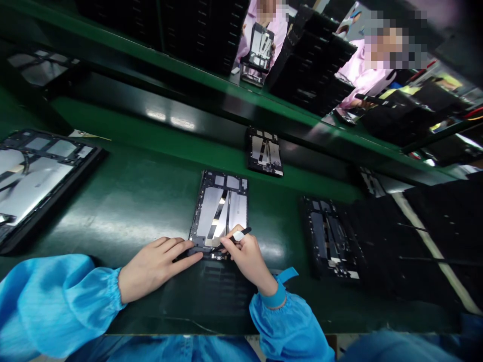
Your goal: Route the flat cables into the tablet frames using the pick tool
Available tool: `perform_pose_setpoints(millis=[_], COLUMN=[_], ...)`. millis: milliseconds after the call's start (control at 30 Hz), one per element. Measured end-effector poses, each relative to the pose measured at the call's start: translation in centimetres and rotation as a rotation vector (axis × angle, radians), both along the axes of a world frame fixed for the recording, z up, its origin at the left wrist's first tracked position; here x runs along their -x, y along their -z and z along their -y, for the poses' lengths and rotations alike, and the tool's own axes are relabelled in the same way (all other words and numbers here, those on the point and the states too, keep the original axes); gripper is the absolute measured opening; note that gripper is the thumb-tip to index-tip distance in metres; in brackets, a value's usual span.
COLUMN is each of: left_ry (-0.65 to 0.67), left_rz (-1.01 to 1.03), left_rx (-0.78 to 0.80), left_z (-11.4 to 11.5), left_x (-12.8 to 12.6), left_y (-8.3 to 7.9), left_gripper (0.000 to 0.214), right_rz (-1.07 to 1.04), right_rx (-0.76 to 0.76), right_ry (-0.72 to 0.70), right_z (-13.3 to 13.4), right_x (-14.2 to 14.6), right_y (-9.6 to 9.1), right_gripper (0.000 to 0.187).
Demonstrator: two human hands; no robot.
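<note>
At far left we see an opened tablet (41, 188) on the green bench (132, 186). Next, our left hand (160, 264) lies spread and grips nothing, its fingertips at the lower left corner of the middle tablet (208, 208), which lies open before us. Our right hand (247, 254) pinches a slim black tool (239, 235) over its lower end. Farther right, we see a darker tablet (320, 236).

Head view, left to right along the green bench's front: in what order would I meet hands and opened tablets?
Left-edge opened tablet, left hand, middle opened tablet, right hand, right opened tablet.
</note>
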State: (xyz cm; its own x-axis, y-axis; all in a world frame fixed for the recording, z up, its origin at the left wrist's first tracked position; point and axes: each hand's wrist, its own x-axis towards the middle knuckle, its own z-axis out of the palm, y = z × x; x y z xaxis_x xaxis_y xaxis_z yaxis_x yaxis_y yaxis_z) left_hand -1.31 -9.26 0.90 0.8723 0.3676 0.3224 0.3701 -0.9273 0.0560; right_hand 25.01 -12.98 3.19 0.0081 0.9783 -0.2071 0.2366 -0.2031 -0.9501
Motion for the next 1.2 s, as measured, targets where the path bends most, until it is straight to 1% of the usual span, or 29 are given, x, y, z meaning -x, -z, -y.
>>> perform_pose_setpoints(millis=[100,200,267,300,400,433,467,500,600,633,700,767,800,833,900,967,1033,1067,1100,1167,1200], left_ry=[-0.029,-0.066,-0.057,-0.037,0.022,0.026,0.02,0.014,0.031,0.032,0.001,-0.089,-0.143,-0.203,-0.318,-0.469,-0.631,-0.706,-0.77,-0.84,-0.837], left_rz=[-0.039,-0.078,-0.073,-0.056,0.024,0.047,0.072,0.099,0.123,0.104,0.034,-0.002,-0.006,0.003,0.026,0.068,0.125,0.156,0.185,0.229,0.239], left_rx=[0.035,0.056,0.072,0.083,0.119,0.122,0.115,0.099,0.033,0.014,-0.011,-0.03,-0.039,-0.05,-0.062,-0.064,-0.06,-0.057,-0.053,-0.043,-0.036], left_z=[0.3,0.7,0.7,0.6,-0.1,-0.3,-0.4,-0.4,0.0,0.1,-0.7,-3.0,-4.8,-7.1,-12.4,-17.8,-22.3,-23.9,-25.1,-26.1,-26.0], left_x=[-0.9,-1.9,-1.8,-1.6,-0.5,-0.3,-0.4,-0.7,-2.9,-3.7,-5.1,-5.8,-5.8,-5.7,-5.0,-4.1,-3.3,-3.0,-3.0,-3.6,-4.4], left_y=[-0.6,-0.8,-0.7,-0.7,-0.5,-0.6,-0.7,-0.8,-1.2,-1.2,-1.0,-0.6,-0.4,-0.1,0.1,0.2,0.1,0.0,0.0,0.1,0.3], left_gripper=[0.049,0.05,0.05,0.05,0.047,0.044,0.04,0.034,0.022,0.023,0.028,0.031,0.031,0.03,0.028,0.029,0.032,0.034,0.035,0.035,0.036], right_rz=[0.015,0.036,0.042,0.052,0.104,0.093,0.055,-0.005,-0.231,-0.299,-0.408,-0.457,-0.458,-0.452,-0.433,-0.417,-0.381,-0.342,-0.288,-0.144,-0.063], right_rx=[-0.009,-0.025,-0.064,-0.109,-0.308,-0.353,-0.37,-0.362,-0.293,-0.276,-0.255,-0.239,-0.23,-0.217,-0.178,-0.13,-0.107,-0.115,-0.135,-0.211,-0.252], right_ry=[-0.01,-0.01,0.041,0.11,0.45,0.531,0.557,0.532,0.325,0.277,0.262,0.334,0.386,0.436,0.499,0.514,0.521,0.527,0.536,0.555,0.564], right_z=[0.0,0.1,0.3,0.3,0.2,0.0,-0.2,-0.4,-0.8,-0.9,-1.0,-1.2,-1.3,-1.4,-1.6,-1.7,-1.8,-1.9,-2.2,-3.4,-4.4], right_x=[0.0,0.1,0.0,-0.1,-0.4,-0.6,-0.6,-0.7,-0.5,-0.4,-0.2,-0.1,-0.1,-0.1,-0.1,-0.3,-1.0,-1.7,-2.5,-4.6,-5.7], right_y=[-0.1,0.1,0.5,0.8,1.7,1.9,2.1,2.3,2.4,2.4,2.5,2.6,2.8,3.0,3.4,3.8,4.1,4.1,4.1,4.0,3.9], right_gripper=[0.02,0.022,0.023,0.024,0.024,0.024,0.023,0.023,0.025,0.026,0.029,0.034,0.037,0.04,0.048,0.057,0.064,0.066,0.066,0.063,0.061])
